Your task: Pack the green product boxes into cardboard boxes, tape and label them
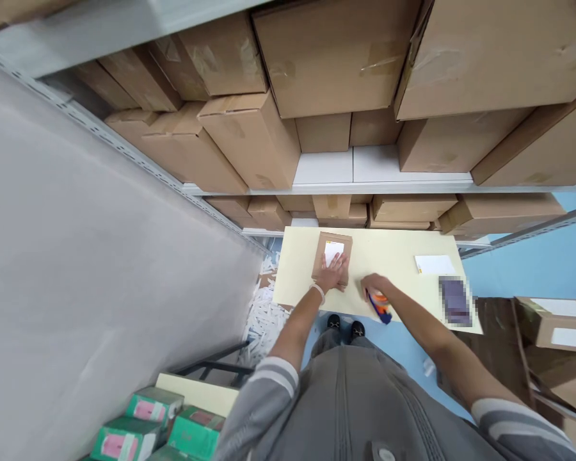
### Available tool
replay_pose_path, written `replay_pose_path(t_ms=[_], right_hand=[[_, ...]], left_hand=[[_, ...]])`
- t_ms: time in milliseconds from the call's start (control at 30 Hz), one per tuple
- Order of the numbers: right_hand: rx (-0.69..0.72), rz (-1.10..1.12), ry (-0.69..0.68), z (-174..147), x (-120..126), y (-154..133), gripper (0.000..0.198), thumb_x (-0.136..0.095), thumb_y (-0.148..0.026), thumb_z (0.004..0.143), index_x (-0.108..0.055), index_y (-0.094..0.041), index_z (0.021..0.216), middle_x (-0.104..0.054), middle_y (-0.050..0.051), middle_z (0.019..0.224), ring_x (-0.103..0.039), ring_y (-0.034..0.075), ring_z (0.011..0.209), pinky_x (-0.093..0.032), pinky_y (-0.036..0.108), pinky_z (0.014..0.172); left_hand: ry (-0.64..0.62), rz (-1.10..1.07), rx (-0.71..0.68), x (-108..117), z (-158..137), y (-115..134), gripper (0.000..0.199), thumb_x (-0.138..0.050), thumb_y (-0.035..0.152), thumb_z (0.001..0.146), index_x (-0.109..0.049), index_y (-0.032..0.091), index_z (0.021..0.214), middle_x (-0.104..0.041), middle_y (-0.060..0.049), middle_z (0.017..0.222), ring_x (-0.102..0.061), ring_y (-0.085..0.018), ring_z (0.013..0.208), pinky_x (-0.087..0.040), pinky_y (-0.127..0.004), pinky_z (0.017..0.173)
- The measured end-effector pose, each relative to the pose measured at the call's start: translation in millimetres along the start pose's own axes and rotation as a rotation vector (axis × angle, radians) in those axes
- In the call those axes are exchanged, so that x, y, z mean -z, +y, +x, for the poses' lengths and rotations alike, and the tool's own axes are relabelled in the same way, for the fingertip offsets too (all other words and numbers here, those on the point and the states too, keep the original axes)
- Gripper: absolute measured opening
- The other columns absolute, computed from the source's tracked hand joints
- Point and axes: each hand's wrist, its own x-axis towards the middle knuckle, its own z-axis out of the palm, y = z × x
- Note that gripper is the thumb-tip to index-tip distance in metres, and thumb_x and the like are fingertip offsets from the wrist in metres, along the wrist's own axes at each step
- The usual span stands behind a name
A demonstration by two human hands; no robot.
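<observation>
A small brown cardboard box [319, 259] lies on the pale yellow table, with a white label [333, 248] on its top. My left hand [333, 272] rests on the box with its fingers spread over the label's lower part. To the right of the box, my right hand [375, 286] is closed around a blue and orange tape dispenser [382, 308] near the table's front edge. The dispenser is partly hidden by the hand and slightly blurred.
On the table [393, 256], a stack of white labels [434, 264] lies at the right, above a pixelated dark object [455, 301]. Shelves with cardboard boxes [336, 57] rise behind. Paper shreds [264, 320] cover the floor at left; green boxes [194, 432] sit lower left, more cartons [557, 323] right.
</observation>
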Motion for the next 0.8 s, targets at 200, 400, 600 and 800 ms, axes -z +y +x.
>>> replay_pose_path(t_ms=[200,400,600,800], right_hand=[[0.089,-0.103,-0.229,19.7,15.0,-2.7,0.053,-0.052,-0.006,0.052,-0.08,-0.023,0.093,-0.078,0.002,0.094,-0.07,0.026,0.092,-0.053,0.032,0.084],[0.042,-0.022,0.154,-11.5,84.0,43.1,0.059,-0.055,-0.017,0.063,-0.073,-0.02,0.119,-0.073,0.007,0.104,-0.065,0.027,0.097,-0.047,0.034,0.093],[-0.142,-0.199,0.535,-56.9,36.0,70.1,0.054,-0.048,-0.031,0.087,-0.058,-0.021,0.139,-0.063,0.011,0.103,-0.057,0.03,0.105,-0.043,0.042,0.099],[-0.301,-0.51,0.463,-87.6,-42.6,90.7,0.067,-0.048,-0.006,0.074,-0.062,-0.029,0.135,-0.06,0.012,0.127,-0.039,0.032,0.136,-0.025,0.047,0.114]], left_hand=[[0.042,0.01,0.009,-8.3,5.2,-8.2,0.104,-0.069,0.051,0.081,-0.007,0.02,0.159,-0.004,-0.015,0.165,0.003,-0.034,0.152,-0.007,-0.071,0.117],[0.022,-0.039,-0.018,-4.6,4.6,-10.4,0.128,-0.08,0.058,0.067,-0.001,0.017,0.159,0.001,-0.021,0.163,0.008,-0.039,0.151,0.0,-0.073,0.114],[0.006,-0.07,-0.002,-0.6,2.5,-5.7,0.123,-0.08,0.055,0.07,-0.003,0.018,0.159,0.0,-0.022,0.163,0.007,-0.041,0.15,0.0,-0.074,0.113],[-0.002,-0.074,0.006,-3.0,2.3,-1.8,0.119,-0.077,0.052,0.074,0.0,0.021,0.159,0.0,-0.019,0.164,0.004,-0.039,0.151,0.001,-0.075,0.113]])
